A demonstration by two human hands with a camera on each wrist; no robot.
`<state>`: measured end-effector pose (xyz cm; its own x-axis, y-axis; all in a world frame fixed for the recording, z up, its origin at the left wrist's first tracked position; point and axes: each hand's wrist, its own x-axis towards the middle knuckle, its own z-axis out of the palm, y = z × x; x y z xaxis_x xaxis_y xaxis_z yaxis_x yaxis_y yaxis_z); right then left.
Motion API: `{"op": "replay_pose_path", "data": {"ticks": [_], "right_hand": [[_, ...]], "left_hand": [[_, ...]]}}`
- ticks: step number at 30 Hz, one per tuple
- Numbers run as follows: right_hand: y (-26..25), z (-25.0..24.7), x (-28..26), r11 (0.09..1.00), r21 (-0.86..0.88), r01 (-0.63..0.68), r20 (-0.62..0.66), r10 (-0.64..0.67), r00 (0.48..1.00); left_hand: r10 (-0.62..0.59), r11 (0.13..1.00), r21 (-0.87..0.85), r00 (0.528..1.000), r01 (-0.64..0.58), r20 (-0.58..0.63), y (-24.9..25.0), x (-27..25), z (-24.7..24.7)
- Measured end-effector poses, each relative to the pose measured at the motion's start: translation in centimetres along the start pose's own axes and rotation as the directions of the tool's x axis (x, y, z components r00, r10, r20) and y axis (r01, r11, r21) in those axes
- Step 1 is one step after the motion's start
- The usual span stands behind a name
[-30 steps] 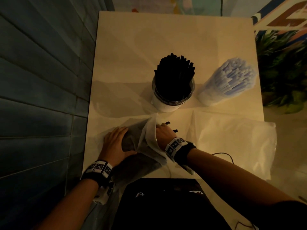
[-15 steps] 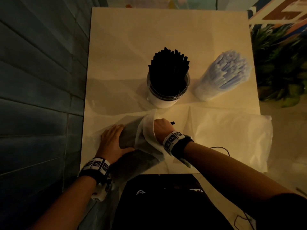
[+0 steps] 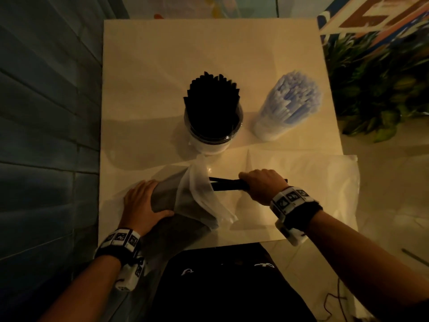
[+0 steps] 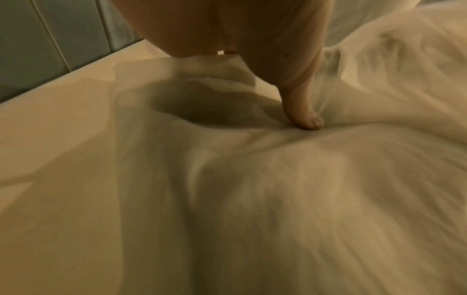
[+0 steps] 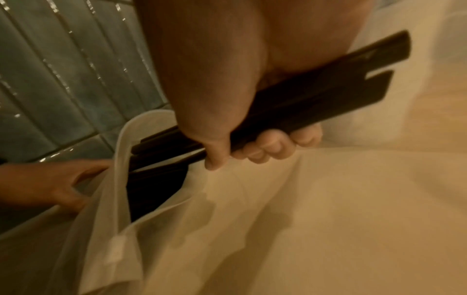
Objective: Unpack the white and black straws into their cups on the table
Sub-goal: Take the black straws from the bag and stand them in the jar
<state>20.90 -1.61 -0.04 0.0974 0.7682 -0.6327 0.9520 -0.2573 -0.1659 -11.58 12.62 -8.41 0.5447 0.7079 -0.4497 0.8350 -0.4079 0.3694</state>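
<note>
Held a bundle of black straws in the clenched right hand, low over the table, far ends inside the mouth of the translucent bag. Pinned that bag down with the left hand, fingers spread straight over the dark load inside, thumb pressed into the film. Stood behind: the cup crowded with black straws and, to its right, the white straws upright in theirs.

Risked dragging the whole bag along by its loose lip, should the left hand's press slacken. Risked fanning and dropping straws, gripped near one end. Might have tipped the crowded cup on insertion.

Found no legible writing: only square markers on the wrist bands, cropped large letters upper right, and small white marks on the dark garment.
</note>
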Motion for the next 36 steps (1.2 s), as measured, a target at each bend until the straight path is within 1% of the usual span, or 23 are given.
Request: {"op": "replay_pose_path", "data": {"ticks": [2, 6, 9, 11, 14, 15, 16, 18, 19, 21, 22, 24, 25, 26, 28, 29, 30, 31, 32, 33, 34, 35, 36], "right_hand": [[1.7, 0.5, -1.6, 0.999, 0.026, -0.048, 0.003, 0.048, 0.999], [5.5, 2.1, -5.2, 0.977, 0.108, -0.181, 0.023, 0.180, 0.983], [7.5, 2.8, -7.7, 0.938, 0.226, -0.264, -0.054, 0.283, 0.958], [7.3, 2.5, -8.8, 0.906, 0.338, -0.255, -0.153, 0.320, 0.935], [4.7, 1.6, -9.0, 0.842, 0.531, -0.090, -0.342, 0.310, 0.887], [3.4, 1.1, -8.6, 0.811, 0.584, -0.015, -0.396, 0.302, 0.867], [2.0, 0.7, -8.1, 0.781, 0.622, 0.057, -0.438, 0.287, 0.852], [-1.2, -0.6, -6.7, 0.738, 0.649, 0.183, -0.486, 0.218, 0.846], [-2.9, -1.3, -5.9, 0.733, 0.635, 0.242, -0.507, 0.159, 0.847], [-5.8, -2.6, -4.4, 0.725, 0.593, 0.350, -0.548, 0.044, 0.836], [-6.9, -3.1, -3.6, 0.712, 0.591, 0.380, -0.556, 0.019, 0.831], [-8.2, -4.2, -2.4, 0.691, 0.602, 0.401, -0.573, 0.023, 0.820], [-8.3, -4.8, -1.9, 0.683, 0.605, 0.409, -0.584, 0.031, 0.811], [-8.1, -5.3, -1.6, 0.668, 0.615, 0.419, -0.585, 0.030, 0.810], [-7.2, -6.0, -1.2, 0.612, 0.666, 0.426, -0.541, 0.002, 0.841], [-6.8, -6.1, -1.2, 0.525, 0.735, 0.429, -0.500, -0.008, 0.866], [-6.5, -6.2, -1.2, 0.339, 0.838, 0.427, -0.453, -0.004, 0.892], [-6.5, -6.4, -1.4, 0.042, 0.912, 0.407, -0.408, 0.019, 0.913], [-6.5, -6.6, -1.4, -0.273, 0.897, 0.349, -0.351, 0.041, 0.935], [-6.6, -6.9, -1.2, -0.523, 0.809, 0.268, -0.284, 0.052, 0.957], [-6.8, -7.2, -1.0, -0.673, 0.713, 0.199, -0.217, 0.059, 0.974], [-7.1, -7.6, -0.6, -0.744, 0.649, 0.157, -0.166, 0.062, 0.984], [-7.5, -8.0, -0.5, -0.767, 0.628, 0.133, -0.136, 0.060, 0.989]], "left_hand": [[-0.028, 0.999, 0.021, 1.000, 0.028, -0.001, 0.1, 0.1, -0.2], [-0.065, 0.997, 0.048, 0.996, 0.062, 0.060, 0.4, 0.5, -0.8], [-0.067, 0.998, -0.002, 0.994, 0.068, 0.081, 1.9, 0.5, -2.0], [-0.013, 0.994, -0.106, 0.999, 0.017, 0.036, 4.3, 0.3, -3.1], [0.136, 0.931, -0.330, 0.987, -0.155, -0.081, 9.2, -0.6, -5.5], [0.183, 0.879, -0.433, 0.979, -0.202, -0.085, 11.0, -1.0, -6.3], [0.224, 0.798, -0.559, 0.972, -0.224, -0.070, 12.8, -1.4, -7.0], [0.296, 0.544, -0.815, 0.955, -0.200, -0.037, 16.2, -1.6, -8.1], [0.310, 0.417, -0.894, 0.950, -0.166, -0.032, 17.8, -1.6, -8.6], [0.295, 0.215, -0.965, 0.952, -0.149, -0.081, 20.0, -1.6, -9.4], [0.240, 0.138, -0.979, 0.964, -0.151, -0.115, 20.8, -1.4, -10.2], [0.078, 0.017, -0.992, 0.989, -0.124, -0.122, 21.6, -0.7, -11.9], [0.031, -0.043, -0.990, 0.990, -0.136, -0.137, 21.7, 0.0, -12.8], [0.010, -0.098, -0.982, 0.987, -0.162, -0.163, 21.4, 0.5, -13.8], [-0.014, -0.160, -0.957, 0.970, -0.242, -0.243, 20.5, 1.6, -15.8], [-0.012, -0.188, -0.941, 0.959, -0.282, -0.285, 20.2, 2.0, -16.9], [-0.008, -0.216, -0.924, 0.947, -0.316, -0.322, 20.0, 2.2, -17.9], [0.000, -0.239, -0.907, 0.934, -0.346, -0.356, 20.0, 2.3, -18.8], [0.021, -0.244, -0.892, 0.918, -0.380, -0.396, 19.9, 2.4, -19.2], [0.052, -0.241, -0.883, 0.903, -0.403, -0.426, 20.0, 2.3, -19.4], [0.086, -0.234, -0.879, 0.892, -0.416, -0.445, 20.3, 2.1, -19.3], [0.117, -0.218, -0.880, 0.884, -0.423, -0.453, 20.8, 1.8, -18.9], [0.141, -0.201, -0.881, 0.877, -0.429, -0.459, 21.3, 1.6, -18.3]]}}
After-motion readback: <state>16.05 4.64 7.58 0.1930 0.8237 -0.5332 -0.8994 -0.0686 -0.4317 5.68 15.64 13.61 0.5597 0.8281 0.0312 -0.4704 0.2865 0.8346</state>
